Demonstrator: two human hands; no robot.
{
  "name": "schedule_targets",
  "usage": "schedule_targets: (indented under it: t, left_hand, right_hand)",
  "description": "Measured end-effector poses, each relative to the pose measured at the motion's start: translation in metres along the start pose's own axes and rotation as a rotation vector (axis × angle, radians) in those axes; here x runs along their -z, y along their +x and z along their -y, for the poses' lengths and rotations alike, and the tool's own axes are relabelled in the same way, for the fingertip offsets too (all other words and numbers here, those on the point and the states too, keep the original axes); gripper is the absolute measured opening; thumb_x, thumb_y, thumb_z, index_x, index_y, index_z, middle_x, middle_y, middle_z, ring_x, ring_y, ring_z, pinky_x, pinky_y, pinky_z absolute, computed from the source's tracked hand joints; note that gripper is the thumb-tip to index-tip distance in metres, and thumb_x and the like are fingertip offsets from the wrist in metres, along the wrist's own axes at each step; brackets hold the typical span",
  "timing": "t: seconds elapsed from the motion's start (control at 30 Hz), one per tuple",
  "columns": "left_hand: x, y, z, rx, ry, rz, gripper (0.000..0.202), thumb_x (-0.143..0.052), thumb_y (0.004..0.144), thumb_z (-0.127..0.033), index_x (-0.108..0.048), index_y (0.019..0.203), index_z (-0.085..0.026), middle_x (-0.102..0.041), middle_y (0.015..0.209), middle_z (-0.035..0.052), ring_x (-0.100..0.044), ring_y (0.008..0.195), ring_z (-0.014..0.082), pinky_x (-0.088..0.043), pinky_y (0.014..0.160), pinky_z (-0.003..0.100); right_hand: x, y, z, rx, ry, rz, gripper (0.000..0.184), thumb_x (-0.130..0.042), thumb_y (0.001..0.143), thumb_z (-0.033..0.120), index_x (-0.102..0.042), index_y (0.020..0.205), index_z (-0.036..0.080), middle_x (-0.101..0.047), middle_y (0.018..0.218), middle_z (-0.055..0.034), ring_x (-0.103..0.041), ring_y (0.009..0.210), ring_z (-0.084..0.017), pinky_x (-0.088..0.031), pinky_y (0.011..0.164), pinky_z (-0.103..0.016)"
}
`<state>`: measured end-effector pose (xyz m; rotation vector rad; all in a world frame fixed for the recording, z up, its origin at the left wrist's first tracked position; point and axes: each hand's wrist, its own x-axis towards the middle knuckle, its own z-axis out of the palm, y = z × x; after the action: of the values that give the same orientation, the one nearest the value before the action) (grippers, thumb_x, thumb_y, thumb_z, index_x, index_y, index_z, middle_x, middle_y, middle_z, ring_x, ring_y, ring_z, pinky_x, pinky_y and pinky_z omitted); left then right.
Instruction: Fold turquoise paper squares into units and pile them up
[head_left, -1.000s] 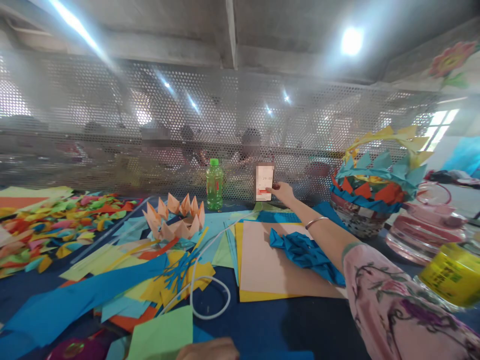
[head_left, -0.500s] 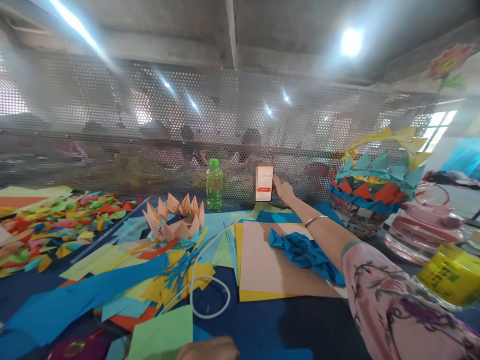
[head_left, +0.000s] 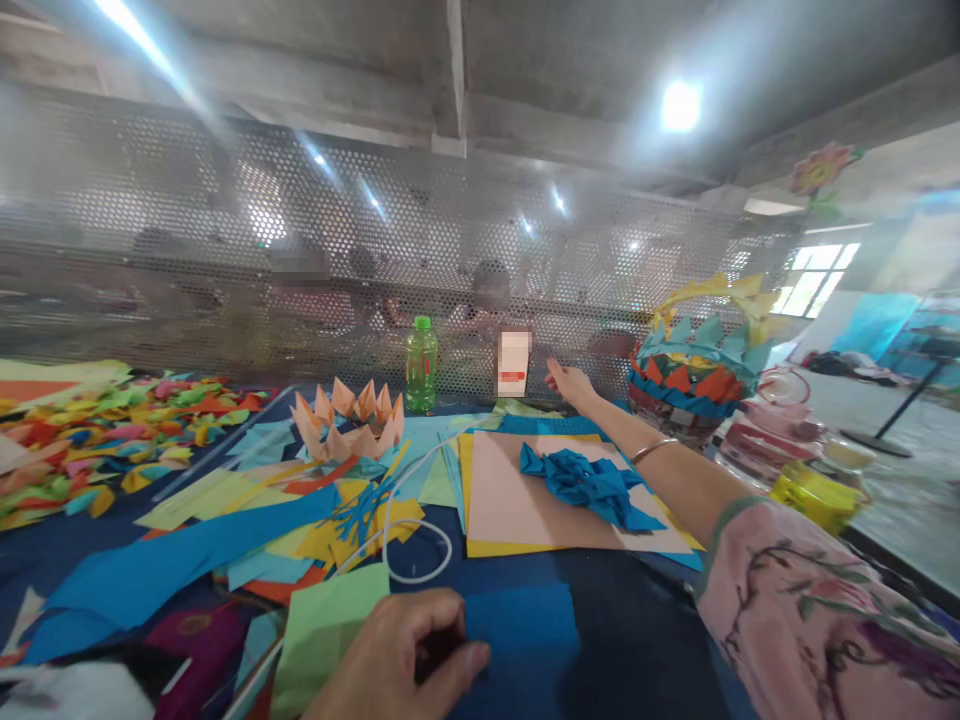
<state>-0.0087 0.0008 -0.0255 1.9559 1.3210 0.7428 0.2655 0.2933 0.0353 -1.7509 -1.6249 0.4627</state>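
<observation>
My right hand (head_left: 571,383) reaches far across the table, fingers stretched out, just right of a white phone (head_left: 514,363) that stands against the perforated metal screen. The hand does not touch the phone and holds nothing. A bangle circles that wrist, above a crumpled blue paper piece (head_left: 589,484) lying on a pink sheet (head_left: 517,505). At the bottom edge my left hand (head_left: 405,662) is curled in a pinch, thumb on the left edge of a blue paper sheet (head_left: 525,640), beside a light green sheet (head_left: 322,630).
An orange paper lotus (head_left: 352,425) and a green bottle (head_left: 421,365) stand mid-table. A white cable (head_left: 420,575) loops over paper scraps. A paper-trimmed basket (head_left: 694,375), glass jars (head_left: 757,440) and a yellow tub (head_left: 814,492) crowd the right. Colourful cuttings (head_left: 90,450) pile at left.
My right hand has come off the phone and sits slightly right of it. My left hand has moved up into view, pinching the blue sheet. The camera has tilted down and right.
</observation>
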Motion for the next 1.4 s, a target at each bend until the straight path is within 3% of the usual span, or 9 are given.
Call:
schedule_targets:
  t: [0.17, 0.3, 0.4, 0.5, 0.6, 0.77, 1.0, 1.2, 1.4]
  left_hand:
    - [0.006, 0.002, -0.012, 0.015, -0.09, 0.094, 0.03, -0.051, 0.081, -0.039, -0.044, 0.058, -0.021, -0.056, 0.056, -0.0017, -0.056, 0.055, 0.0152, -0.041, 0.052, 0.023]
    - [0.009, 0.001, -0.014, 0.01, -0.133, 0.114, 0.027, -0.053, 0.079, -0.039, -0.048, 0.059, -0.021, -0.058, 0.057, -0.0013, -0.058, 0.055, 0.0152, -0.043, 0.054, 0.023]
    - [0.01, 0.0, -0.015, -0.003, -0.158, 0.111, 0.025, -0.054, 0.078, -0.039, -0.052, 0.062, -0.02, -0.059, 0.059, -0.001, -0.058, 0.057, 0.0155, -0.045, 0.056, 0.024]
    - [0.011, -0.001, -0.015, -0.018, -0.176, 0.111, 0.023, -0.055, 0.077, -0.038, -0.056, 0.064, -0.019, -0.059, 0.059, -0.0011, -0.059, 0.057, 0.0155, -0.045, 0.056, 0.024]
    - [0.011, -0.001, -0.016, -0.019, -0.179, 0.104, 0.021, -0.056, 0.076, -0.036, -0.055, 0.064, -0.019, -0.06, 0.059, -0.001, -0.059, 0.056, 0.0155, -0.045, 0.054, 0.024]
    - [0.011, 0.0, -0.017, -0.012, -0.163, 0.084, 0.026, -0.058, 0.076, -0.04, -0.051, 0.061, -0.019, -0.058, 0.056, -0.0021, -0.057, 0.053, 0.0143, -0.043, 0.052, 0.023]
    - [0.009, 0.001, -0.018, 0.01, -0.209, 0.082, 0.03, -0.056, 0.08, -0.047, -0.054, 0.07, -0.018, -0.056, 0.062, -0.003, -0.054, 0.054, 0.0122, -0.045, 0.053, 0.023]
    - [0.005, -0.001, -0.018, 0.046, -0.257, 0.174, 0.036, -0.064, 0.075, -0.051, -0.06, 0.067, -0.016, -0.056, 0.057, -0.0029, -0.051, 0.052, 0.0113, -0.043, 0.05, 0.022]
    - [0.007, 0.0, -0.016, 0.067, -0.3, 0.08, 0.037, -0.062, 0.075, -0.052, -0.061, 0.069, -0.015, -0.057, 0.06, -0.0012, -0.051, 0.055, 0.0126, -0.045, 0.054, 0.024]
  right_hand:
    - [0.023, -0.057, 0.016, 0.041, 0.019, 0.074, 0.029, -0.055, 0.094, 0.032, -0.057, 0.119, 0.016, -0.059, 0.119, -0.0088, -0.061, 0.1, -0.021, -0.053, 0.084, -0.041]
    - [0.031, -0.125, 0.034, 0.163, 0.06, 0.169, 0.027, -0.054, 0.094, 0.035, -0.06, 0.112, 0.015, -0.062, 0.111, -0.0075, -0.062, 0.094, -0.02, -0.053, 0.081, -0.039]
    - [0.026, -0.189, 0.045, 0.291, 0.117, 0.276, 0.036, -0.04, 0.099, 0.04, -0.065, 0.095, 0.015, -0.067, 0.094, -0.0057, -0.062, 0.087, -0.018, -0.051, 0.076, -0.031]
    - [0.014, -0.248, 0.049, 0.409, 0.189, 0.369, 0.042, -0.032, 0.1, 0.043, -0.064, 0.096, 0.017, -0.067, 0.088, -0.0042, -0.061, 0.081, -0.016, -0.048, 0.073, -0.027]
    - [0.003, -0.286, 0.045, 0.485, 0.236, 0.399, 0.041, -0.038, 0.097, 0.048, -0.063, 0.086, 0.019, -0.066, 0.087, -0.0025, -0.058, 0.084, -0.017, -0.044, 0.073, -0.026]
    - [-0.005, -0.302, 0.03, 0.466, 0.264, 0.368, 0.036, -0.05, 0.091, 0.045, -0.057, 0.069, 0.018, -0.053, 0.064, 0.0029, -0.045, 0.062, -0.013, -0.034, 0.057, -0.024]
    - [-0.005, -0.31, 0.022, 0.374, 0.307, 0.333, 0.023, -0.057, 0.086, 0.039, -0.066, 0.079, 0.018, -0.063, 0.072, 0.0007, -0.051, 0.066, -0.015, -0.039, 0.061, -0.025]
    - [-0.011, -0.318, 0.024, 0.363, 0.37, 0.427, 0.021, -0.056, 0.086, 0.036, -0.068, 0.078, 0.02, -0.065, 0.072, -0.0001, -0.054, 0.067, -0.016, -0.04, 0.063, -0.026]
    - [-0.015, -0.318, 0.024, 0.175, 0.702, 0.533, 0.023, -0.066, 0.078, 0.039, -0.066, 0.088, 0.019, -0.065, 0.074, -0.0002, -0.055, 0.066, -0.015, -0.042, 0.061, -0.026]
